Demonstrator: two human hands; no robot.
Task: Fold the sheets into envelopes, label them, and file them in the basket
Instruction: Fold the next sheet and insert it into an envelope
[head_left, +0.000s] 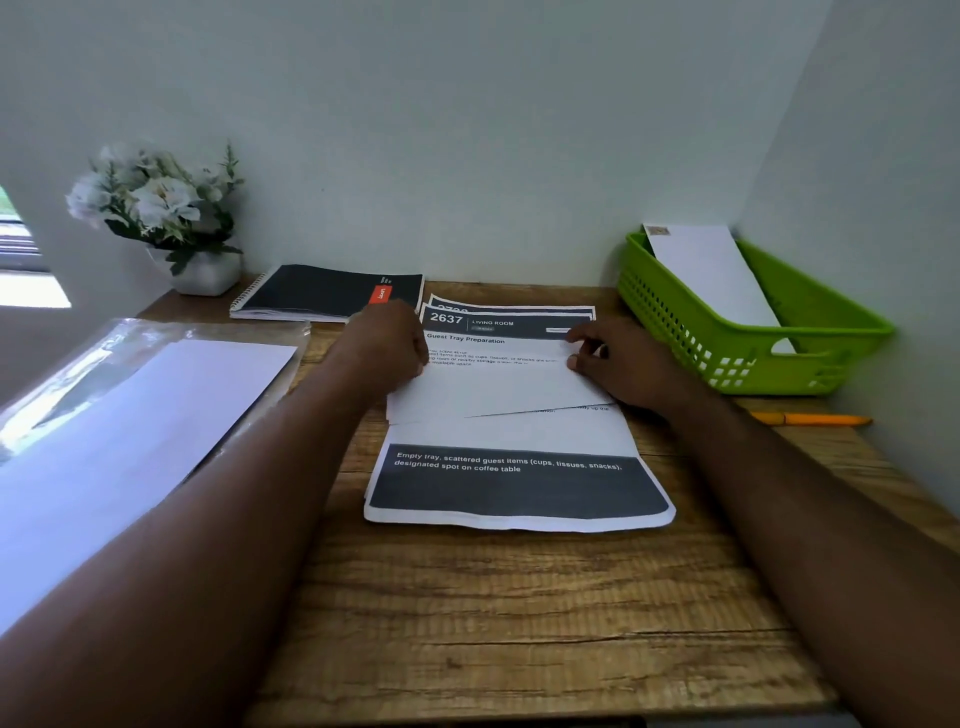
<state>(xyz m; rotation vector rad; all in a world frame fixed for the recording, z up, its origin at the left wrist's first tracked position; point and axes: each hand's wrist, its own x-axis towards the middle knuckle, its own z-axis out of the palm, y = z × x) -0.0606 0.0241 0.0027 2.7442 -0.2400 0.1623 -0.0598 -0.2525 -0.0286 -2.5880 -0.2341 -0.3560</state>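
Observation:
A stack of printed sheets (514, 488) lies in the middle of the wooden desk. The top sheet's folded white flap (493, 389) lies across its middle. My left hand (387, 348) grips the flap's left edge with curled fingers. My right hand (618, 364) pinches the flap's right edge between thumb and fingers. A green plastic basket (675, 332) stands at the back right with one white envelope (711, 275) leaning inside it. A yellow pen (810, 419) lies on the desk just in front of the basket.
A clear plastic packet of white envelopes (130, 415) lies at the left. A black spiral notebook (327, 291) and a white pot of flowers (208, 275) stand at the back left. White walls close the desk behind and on the right.

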